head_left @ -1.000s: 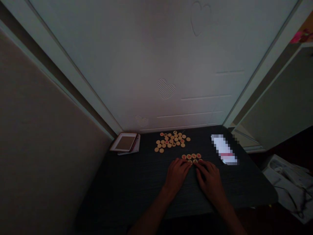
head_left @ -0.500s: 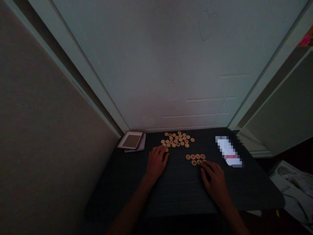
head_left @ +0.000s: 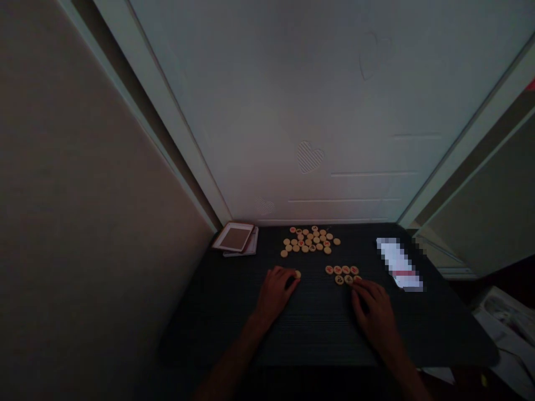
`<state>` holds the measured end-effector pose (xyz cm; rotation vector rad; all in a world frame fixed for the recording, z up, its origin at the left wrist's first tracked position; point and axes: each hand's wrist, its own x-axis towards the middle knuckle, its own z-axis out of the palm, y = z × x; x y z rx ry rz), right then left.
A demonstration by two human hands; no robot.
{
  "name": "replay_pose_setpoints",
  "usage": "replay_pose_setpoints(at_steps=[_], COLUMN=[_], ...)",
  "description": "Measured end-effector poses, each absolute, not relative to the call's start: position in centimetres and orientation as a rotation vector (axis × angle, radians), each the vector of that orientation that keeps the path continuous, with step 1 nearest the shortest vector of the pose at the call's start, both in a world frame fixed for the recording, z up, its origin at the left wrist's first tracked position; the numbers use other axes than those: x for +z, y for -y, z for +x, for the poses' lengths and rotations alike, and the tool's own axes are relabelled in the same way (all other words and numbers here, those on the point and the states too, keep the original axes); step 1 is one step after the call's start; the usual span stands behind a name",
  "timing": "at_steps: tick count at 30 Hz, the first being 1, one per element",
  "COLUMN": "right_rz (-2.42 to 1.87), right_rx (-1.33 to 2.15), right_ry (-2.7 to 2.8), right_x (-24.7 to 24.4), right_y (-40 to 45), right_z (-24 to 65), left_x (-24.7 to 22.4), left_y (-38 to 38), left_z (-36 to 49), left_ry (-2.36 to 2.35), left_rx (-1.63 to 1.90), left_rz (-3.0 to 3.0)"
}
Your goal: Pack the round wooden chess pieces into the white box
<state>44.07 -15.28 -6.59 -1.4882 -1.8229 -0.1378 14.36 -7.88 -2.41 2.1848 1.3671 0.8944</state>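
Between the thumb and fingers of my left hand (head_left: 278,292) is a round wooden Chinese chess piece (head_left: 297,274), just above or on the dark table (head_left: 309,328). My right hand (head_left: 374,312) has its fingertips closed on another Chinese chess piece (head_left: 357,279), at the right end of the nearer of two short rows; the fingers partly cover it. The farther row of pieces (head_left: 337,270) bears red marks, while the nearer row (head_left: 339,280) shows dark ones. Behind them lies a loose cluster of pieces (head_left: 309,241), many of them plain side up.
A shallow framed box or lid (head_left: 236,236) lies stacked at the table's back left. Toward the right sits a bright, pixelated phone-like object (head_left: 399,264). A white panel (head_left: 259,111) rises behind the table, and a wall (head_left: 104,223) stands close on the left.
My left hand has drawn a piece from the cluster's left edge toward me and toward the rows. My right hand stays at the nearer row's end. The view has shifted slightly.
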Motion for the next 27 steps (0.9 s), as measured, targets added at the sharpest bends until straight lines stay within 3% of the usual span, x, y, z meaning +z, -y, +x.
replay_pose_setpoints(at_steps=[5,10,13,17,27], right_rz=[-1.449,-1.424,-1.426,-1.444,-1.434], right_rx=[-0.122,-0.113,-0.105,-0.081,-0.063], right_ry=[1.825,1.823,1.812,1.806,1.777], right_x=[-6.3,-6.4,-6.4,-6.3,-6.4], right_y=[15.4,15.3,15.4,15.5,15.2], right_z=[44.0,44.1,44.1,44.1,44.2], left_x=[-1.6,-0.6,0.1,0.1,-1.1], left_y=[7.9,7.6,7.4,7.2,7.4], left_z=[15.6,16.4,16.2,16.0,17.6], left_ry=[-1.283,-0.835,-0.708,-0.795,-1.099], left_rx=[0.986,1.145,1.139,1.149,0.948], left_rz=[1.982,0.736,0.382,0.416,1.2])
